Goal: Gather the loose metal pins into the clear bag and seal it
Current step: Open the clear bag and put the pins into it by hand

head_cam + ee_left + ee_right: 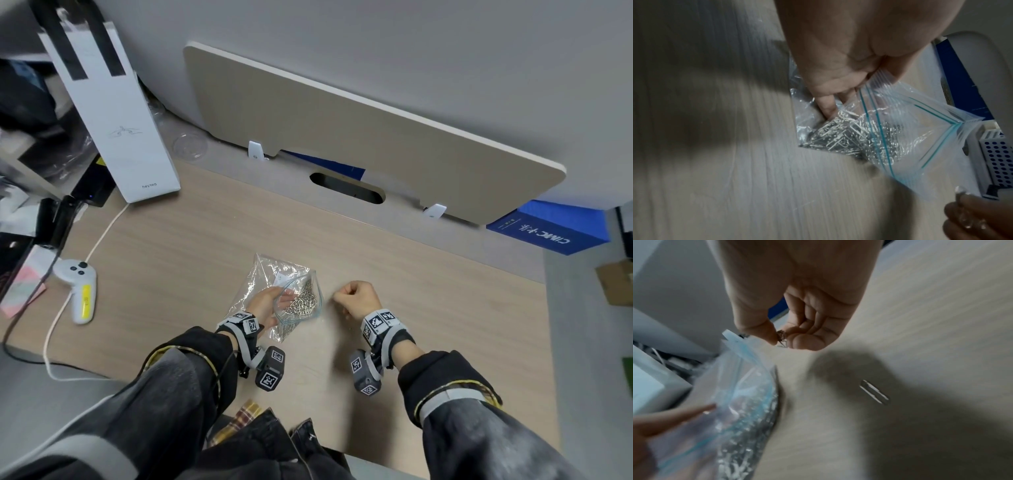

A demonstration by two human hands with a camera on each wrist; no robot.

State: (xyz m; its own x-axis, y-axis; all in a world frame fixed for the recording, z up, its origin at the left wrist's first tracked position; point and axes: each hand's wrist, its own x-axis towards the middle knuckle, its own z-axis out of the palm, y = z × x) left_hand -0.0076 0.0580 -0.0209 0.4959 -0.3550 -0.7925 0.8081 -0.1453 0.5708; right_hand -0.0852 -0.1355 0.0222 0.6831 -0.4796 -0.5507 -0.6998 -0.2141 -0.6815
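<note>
The clear bag [281,297] lies on the wooden desk [191,240] with a heap of metal pins [301,301] already inside, its blue-lined zip mouth gaping toward the right hand [358,298]. The bag's long axis runs from its far corner, away from the person, down to the near corner by the left wrist, and the pile has settled along that line. The left hand [263,303] has fingers [827,105] tucked into the bag's mouth, holding one lip up, which I judge keeps the opening wide for the next drop. Just beside the mouth, the right hand is curled with thumb and fingertips pinching a few pins [781,337], poised to tip them in. One stray pin [874,391] lies flat on the desk on the side of the right hand away from the bag, so gathering isn't finished. Well beyond the bag on the left-hand side sit a white controller [77,291] and a tall white paper bag [113,113].
</note>
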